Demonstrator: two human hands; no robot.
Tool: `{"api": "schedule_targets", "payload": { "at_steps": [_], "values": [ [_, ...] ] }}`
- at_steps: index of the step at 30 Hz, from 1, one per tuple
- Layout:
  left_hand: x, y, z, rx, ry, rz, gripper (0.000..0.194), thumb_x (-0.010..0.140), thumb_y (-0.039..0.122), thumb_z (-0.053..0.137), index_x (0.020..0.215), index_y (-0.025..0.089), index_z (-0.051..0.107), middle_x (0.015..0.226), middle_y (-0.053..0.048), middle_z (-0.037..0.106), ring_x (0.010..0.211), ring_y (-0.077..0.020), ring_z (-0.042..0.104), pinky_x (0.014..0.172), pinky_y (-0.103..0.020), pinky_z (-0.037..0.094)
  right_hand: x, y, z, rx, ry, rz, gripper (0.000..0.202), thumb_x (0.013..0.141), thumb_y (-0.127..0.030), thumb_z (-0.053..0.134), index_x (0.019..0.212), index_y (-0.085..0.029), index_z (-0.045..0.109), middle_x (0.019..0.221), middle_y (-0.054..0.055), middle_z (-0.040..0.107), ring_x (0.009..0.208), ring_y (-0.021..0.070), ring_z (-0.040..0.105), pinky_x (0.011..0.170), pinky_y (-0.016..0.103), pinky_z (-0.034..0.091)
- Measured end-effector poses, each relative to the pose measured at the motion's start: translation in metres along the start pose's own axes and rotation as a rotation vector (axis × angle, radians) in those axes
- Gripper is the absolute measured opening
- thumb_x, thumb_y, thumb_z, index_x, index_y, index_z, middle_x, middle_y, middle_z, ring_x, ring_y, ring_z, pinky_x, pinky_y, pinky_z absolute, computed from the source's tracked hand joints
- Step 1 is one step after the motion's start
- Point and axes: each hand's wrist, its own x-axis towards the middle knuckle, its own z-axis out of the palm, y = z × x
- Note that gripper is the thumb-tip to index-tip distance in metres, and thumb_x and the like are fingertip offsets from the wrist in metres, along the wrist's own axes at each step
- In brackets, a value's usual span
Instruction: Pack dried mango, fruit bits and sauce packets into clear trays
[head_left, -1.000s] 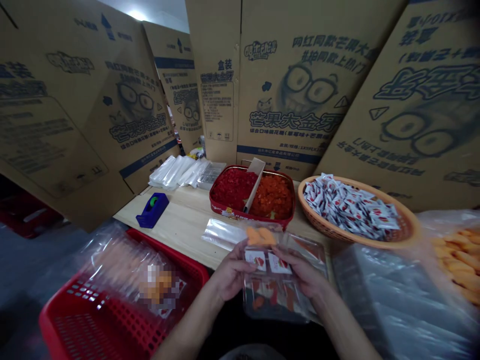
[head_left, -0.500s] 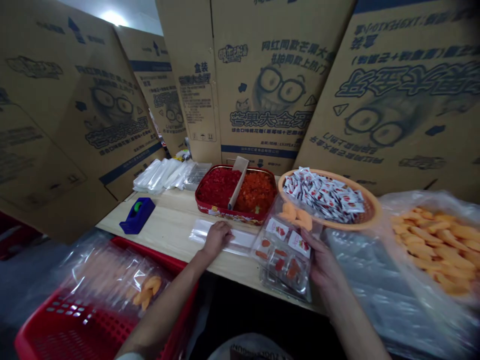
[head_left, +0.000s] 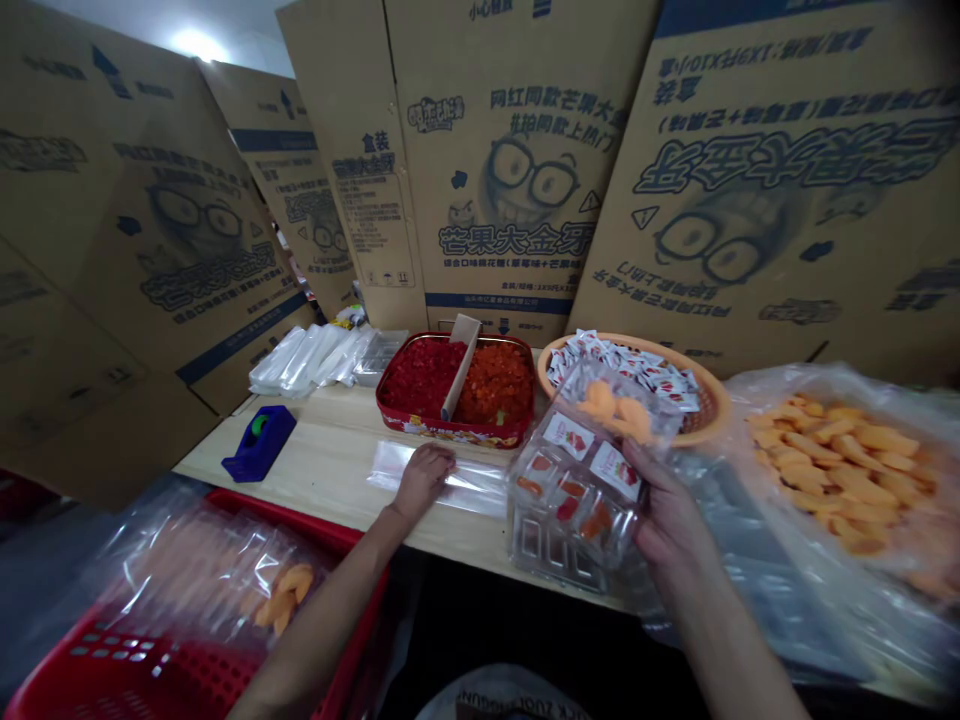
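My right hand (head_left: 675, 515) grips the edge of a clear plastic tray (head_left: 536, 465), tilted above the table. In its compartments are orange pieces (head_left: 616, 408), two white sachets (head_left: 568, 437) with a red fruit print, and small red and orange bits. Under it sits a stack of empty clear trays (head_left: 551, 545). My left hand (head_left: 421, 485) lies on the flat clear plastic bags (head_left: 480, 485), its fingers curled together on the bag film. The fingertips are partly hidden.
A red tin (head_left: 450, 432) holds red and orange bits, split by a cardboard divider. Beyond are a sachet basket (head_left: 716, 410) and a bag of orange pieces (head_left: 847, 465). Left stand a blue tape dispenser (head_left: 262, 445) and a red basket (head_left: 67, 670) with packed trays. Cardboard boxes (head_left: 517, 130) wall the back.
My right hand has raised the filled tray off the stack of empty trays beneath. My left hand stays on the plastic bags. The whole view has shifted slightly.
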Motion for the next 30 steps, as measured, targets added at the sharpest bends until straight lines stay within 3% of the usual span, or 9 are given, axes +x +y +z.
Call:
{"api": "schedule_targets", "payload": {
  "at_steps": [5, 9, 14, 16, 18, 21, 24, 27, 30],
  "values": [
    [-0.003, 0.005, 0.001, 0.102, 0.047, 0.106, 0.012, 0.082, 0.019, 0.050, 0.082, 0.017, 0.062, 0.103, -0.009, 0.062, 0.103, -0.0181, 0.054, 0.103, -0.044, 0.025, -0.001, -0.012, -0.001, 0.059, 0.011, -0.056, 0.019, 0.066, -0.008, 0.064, 0.084, -0.013, 0.063, 0.076, 0.003, 0.067, 0.061, 0.0150, 0.063, 0.054, 0.025, 0.055],
    [0.003, 0.019, -0.009, 0.235, 0.057, 0.112, 0.017, 0.085, 0.020, 0.045, 0.076, 0.015, 0.058, 0.081, -0.005, 0.063, 0.082, -0.0155, 0.057, 0.092, -0.039, 0.038, 0.000, -0.017, -0.003, 0.081, 0.035, -0.060, 0.016, 0.069, -0.007, 0.061, 0.084, -0.011, 0.063, 0.075, 0.005, 0.067, 0.060, 0.0154, 0.063, 0.054, 0.026, 0.055],
    [0.021, 0.061, -0.041, 0.381, 0.095, 0.048, 0.021, 0.087, 0.027, 0.044, 0.097, 0.016, 0.059, 0.088, -0.006, 0.062, 0.084, -0.0166, 0.055, 0.076, -0.030, 0.043, 0.001, -0.024, -0.002, 0.119, 0.057, -0.083, 0.013, 0.073, -0.008, 0.056, 0.084, -0.011, 0.063, 0.074, 0.005, 0.067, 0.061, 0.0159, 0.063, 0.054, 0.027, 0.055],
    [0.023, 0.085, -0.047, 0.450, 0.114, 0.018, 0.023, 0.088, 0.027, 0.041, 0.092, 0.015, 0.060, 0.085, -0.008, 0.061, 0.083, -0.0192, 0.055, 0.075, -0.032, 0.042, 0.001, -0.026, -0.002, 0.134, 0.061, -0.088, 0.013, 0.074, -0.008, 0.055, 0.085, -0.011, 0.063, 0.075, 0.006, 0.067, 0.061, 0.0163, 0.064, 0.054, 0.028, 0.055],
    [0.017, 0.109, -0.042, 0.536, 0.070, -0.040, 0.025, 0.088, 0.025, 0.038, 0.086, 0.014, 0.060, 0.088, -0.011, 0.061, 0.081, -0.0220, 0.055, 0.071, -0.034, 0.042, 0.000, -0.029, -0.003, 0.139, 0.072, -0.086, 0.014, 0.075, -0.008, 0.054, 0.085, -0.011, 0.063, 0.074, 0.006, 0.067, 0.061, 0.0166, 0.064, 0.054, 0.028, 0.055],
    [-0.006, 0.138, -0.015, 0.623, -0.276, -0.152, 0.027, 0.084, 0.013, 0.034, 0.095, 0.013, 0.058, 0.113, -0.013, 0.056, 0.079, -0.0211, 0.058, 0.065, -0.032, 0.042, -0.003, -0.034, -0.006, 0.138, 0.106, -0.101, 0.012, 0.077, -0.008, 0.051, 0.082, -0.010, 0.063, 0.071, 0.006, 0.066, 0.057, 0.0155, 0.063, 0.052, 0.026, 0.055],
    [-0.033, 0.148, 0.013, 0.533, -0.456, -0.116, 0.021, 0.080, 0.019, 0.045, 0.095, 0.015, 0.058, 0.100, -0.009, 0.061, 0.081, -0.0214, 0.059, 0.064, -0.029, 0.043, -0.006, -0.039, -0.010, 0.138, 0.128, -0.133, 0.013, 0.078, -0.007, 0.049, 0.079, -0.010, 0.062, 0.069, 0.005, 0.066, 0.056, 0.0144, 0.063, 0.052, 0.024, 0.055],
    [-0.044, 0.140, 0.024, 0.328, -0.492, -0.096, 0.024, 0.081, 0.036, 0.050, 0.090, 0.017, 0.060, 0.099, -0.007, 0.061, 0.094, -0.0212, 0.056, 0.078, -0.028, 0.043, -0.009, -0.042, -0.014, 0.129, 0.125, -0.133, 0.013, 0.077, -0.007, 0.050, 0.081, -0.010, 0.061, 0.071, 0.005, 0.066, 0.059, 0.0149, 0.063, 0.055, 0.026, 0.055],
    [-0.038, 0.123, 0.025, 0.263, -0.408, -0.181, 0.026, 0.088, 0.032, 0.039, 0.091, 0.016, 0.060, 0.097, -0.007, 0.060, 0.090, -0.0182, 0.056, 0.080, -0.028, 0.042, -0.009, -0.042, -0.017, 0.127, 0.135, -0.132, 0.012, 0.077, -0.008, 0.051, 0.082, -0.012, 0.061, 0.071, 0.004, 0.066, 0.059, 0.0148, 0.063, 0.053, 0.026, 0.055]
  ]
}}
